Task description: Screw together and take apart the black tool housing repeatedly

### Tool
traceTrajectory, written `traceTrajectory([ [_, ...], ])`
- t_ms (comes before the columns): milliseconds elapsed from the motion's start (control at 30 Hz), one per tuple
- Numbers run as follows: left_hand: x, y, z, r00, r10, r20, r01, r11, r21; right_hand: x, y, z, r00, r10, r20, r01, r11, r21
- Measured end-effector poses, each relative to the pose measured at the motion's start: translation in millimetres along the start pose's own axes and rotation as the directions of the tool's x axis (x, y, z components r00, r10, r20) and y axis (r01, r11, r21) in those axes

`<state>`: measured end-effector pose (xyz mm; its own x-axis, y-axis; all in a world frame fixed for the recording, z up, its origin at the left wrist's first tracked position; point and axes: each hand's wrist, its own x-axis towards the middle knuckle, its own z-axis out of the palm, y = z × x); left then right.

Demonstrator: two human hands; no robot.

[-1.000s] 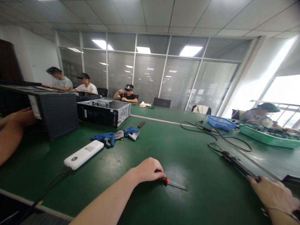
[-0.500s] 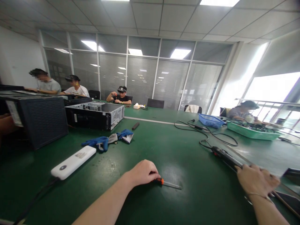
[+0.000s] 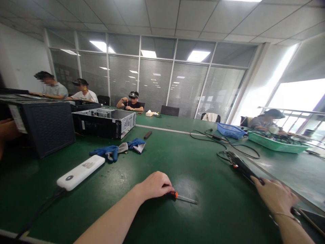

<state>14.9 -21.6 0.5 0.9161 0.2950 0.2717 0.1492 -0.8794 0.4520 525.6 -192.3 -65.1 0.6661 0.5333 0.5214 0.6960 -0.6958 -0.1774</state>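
Through our head camera, our left hand (image 3: 154, 185) hides the handle of the screwdriver (image 3: 186, 199), curled shut around it. Only the orange collar and thin shaft poke out to its right, lying flat on the green table (image 3: 203, 169). Our right hand (image 3: 275, 200) covers the near end of a black corded tool (image 3: 240, 165); we cannot tell whether it grips. Other people sit around the glass-partitioned office.

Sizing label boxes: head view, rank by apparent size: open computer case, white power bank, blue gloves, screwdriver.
1. Open computer case
2. White power bank and blue gloves: look alike, unranked
3. Screwdriver, partly under left hand
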Motion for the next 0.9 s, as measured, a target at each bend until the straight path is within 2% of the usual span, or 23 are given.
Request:
traceTrajectory([
  [100, 0.7, 0.3, -0.2, 1.0, -0.009, 0.008, 0.009, 1.0, -0.025, -9.3, -30.9, -8.2, 0.997, -0.038, 0.062, 0.04, 0.999, -0.034],
  [200, 1.2, 0.4, 0.2, 0.999, -0.028, 0.024, 0.029, 0.999, -0.038, -17.4, -49.0, -7.6, 0.984, -0.113, 0.136, 0.12, 0.992, -0.048],
  [333, 1.3, 0.8, 1.8, 0.998, -0.047, 0.042, 0.049, 0.997, -0.055, -21.9, -53.3, -1.4, 0.97, -0.123, 0.208, 0.135, 0.99, -0.044],
  [467, 1.5, 1.4, 2.8, 0.995, -0.067, 0.068, 0.073, 0.994, -0.084, -24.4, -57.4, 0.2, 0.971, -0.111, 0.212, 0.126, 0.99, -0.057],
  [600, 1.3, 2.4, 1.7, 0.997, -0.061, 0.051, 0.066, 0.993, -0.096, -30.5, -73.6, -1.7, 0.966, -0.149, 0.209, 0.159, 0.987, -0.032],
  [767, -0.4, 7.2, -1.1, 0.997, -0.04, 0.062, 0.052, 0.976, -0.21, -44.7, -115.6, -2.4, 0.937, -0.285, 0.201, 0.275, 0.958, 0.078],
  [900, 0.4, 9.7, -1.9, 0.997, 0.018, 0.069, -0.003, 0.978, -0.209, -62.4, -161.3, -5.9, 0.873, -0.449, 0.193, 0.405, 0.885, 0.229],
])
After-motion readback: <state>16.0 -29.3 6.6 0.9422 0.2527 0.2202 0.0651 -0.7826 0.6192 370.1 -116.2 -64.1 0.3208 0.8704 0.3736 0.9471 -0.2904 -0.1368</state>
